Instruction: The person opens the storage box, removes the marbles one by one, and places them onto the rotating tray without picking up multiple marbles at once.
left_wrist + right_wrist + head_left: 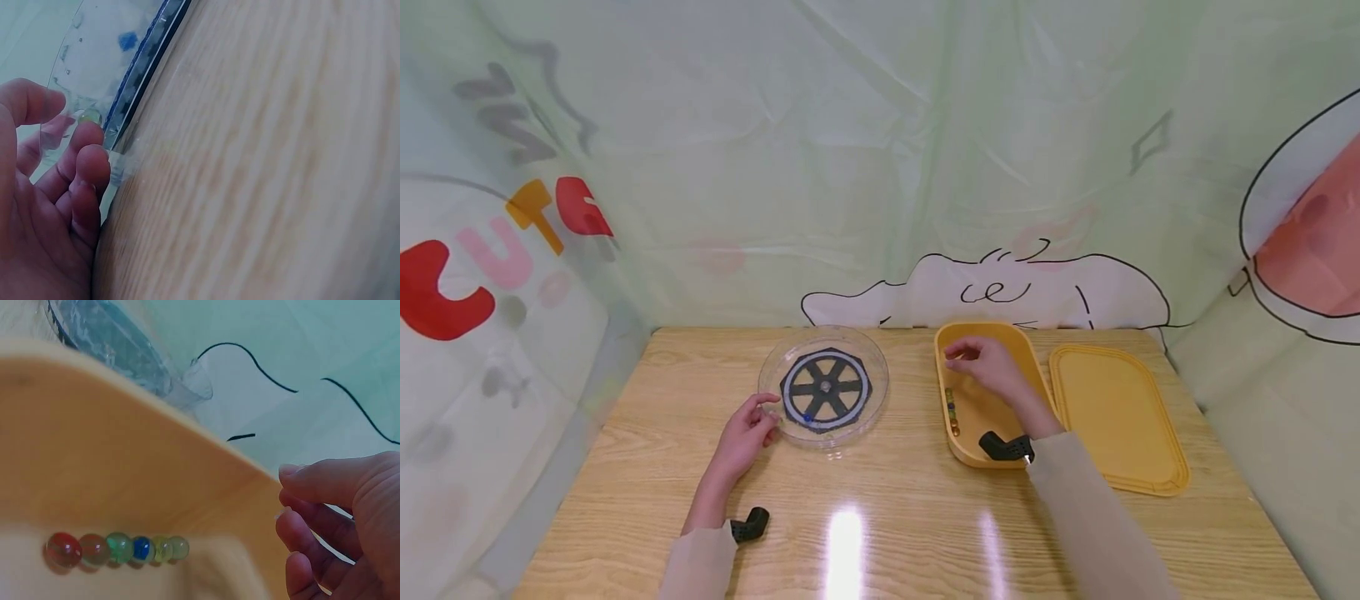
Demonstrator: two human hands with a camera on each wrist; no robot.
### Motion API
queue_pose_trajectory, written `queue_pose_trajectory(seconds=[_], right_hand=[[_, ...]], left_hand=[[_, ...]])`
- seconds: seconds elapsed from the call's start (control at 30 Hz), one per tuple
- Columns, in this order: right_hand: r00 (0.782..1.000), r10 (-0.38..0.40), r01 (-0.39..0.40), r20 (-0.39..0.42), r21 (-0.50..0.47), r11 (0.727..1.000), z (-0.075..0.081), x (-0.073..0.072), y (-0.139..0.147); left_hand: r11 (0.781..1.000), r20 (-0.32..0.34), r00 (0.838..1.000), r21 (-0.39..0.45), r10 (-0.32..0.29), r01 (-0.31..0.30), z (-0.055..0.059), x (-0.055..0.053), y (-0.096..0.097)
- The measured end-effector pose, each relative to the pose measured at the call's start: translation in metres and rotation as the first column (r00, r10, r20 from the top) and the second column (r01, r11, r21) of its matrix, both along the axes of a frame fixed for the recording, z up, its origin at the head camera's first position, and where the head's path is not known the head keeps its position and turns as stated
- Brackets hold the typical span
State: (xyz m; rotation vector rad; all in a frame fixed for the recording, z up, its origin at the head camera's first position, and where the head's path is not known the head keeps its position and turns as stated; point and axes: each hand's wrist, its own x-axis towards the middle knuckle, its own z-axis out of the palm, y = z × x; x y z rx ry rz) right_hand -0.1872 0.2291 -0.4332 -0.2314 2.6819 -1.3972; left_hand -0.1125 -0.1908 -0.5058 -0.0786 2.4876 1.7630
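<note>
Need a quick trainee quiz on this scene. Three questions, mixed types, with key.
1. Count: in the right wrist view, how many marbles line up inside the bin?
2. Choose: which hand is at the rim of the clear round dish? A) left B) right
3. True or false: the flat yellow lid lies to the right of the bin.

Key:
1. Six.
2. A, the left hand.
3. True.

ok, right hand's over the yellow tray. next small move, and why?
I'd probably lower the right hand to the pale end marble and pinch it: no marble shows between the fingers, and of the marble row in the yellow tray, that one looks nearest them.
</note>
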Motion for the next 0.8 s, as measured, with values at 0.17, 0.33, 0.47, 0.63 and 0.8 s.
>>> queue_pose_trajectory(seconds=[0.17, 0.33, 0.47, 0.63, 0.8], right_hand=[[0.999, 0.003, -0.001, 0.054, -0.037, 0.999, -0.009, -0.002, 0.005], [0.994, -0.002, 0.009, 0.106, -0.064, 0.998, -0.014, -0.003, 0.007], [0.994, 0.026, -0.022, 0.105, -0.038, 0.999, -0.017, -0.003, 0.009], [0.989, 0.075, -0.076, 0.13, 0.003, 0.997, -0.021, -0.004, 0.01], [0.982, 0.116, -0.122, 0.146, 0.032, 0.992, -0.025, -0.005, 0.01]], left_hand=[[1.0, 0.001, 1.0, -0.005, 0.003, -0.003, 0.0, -0.001, 0.0], [1.0, 0.002, 1.0, 0.001, 0.008, -0.008, 0.001, 0.0, 0.0], [1.0, 0.005, 1.0, -0.005, 0.01, -0.01, 0.001, 0.001, 0.0], [1.0, 0.01, 1.0, -0.015, 0.005, -0.005, 0.001, 0.0, 0.0], [1.0, 0.011, 1.0, -0.011, 0.003, -0.003, 0.001, 0.0, -0.001]])
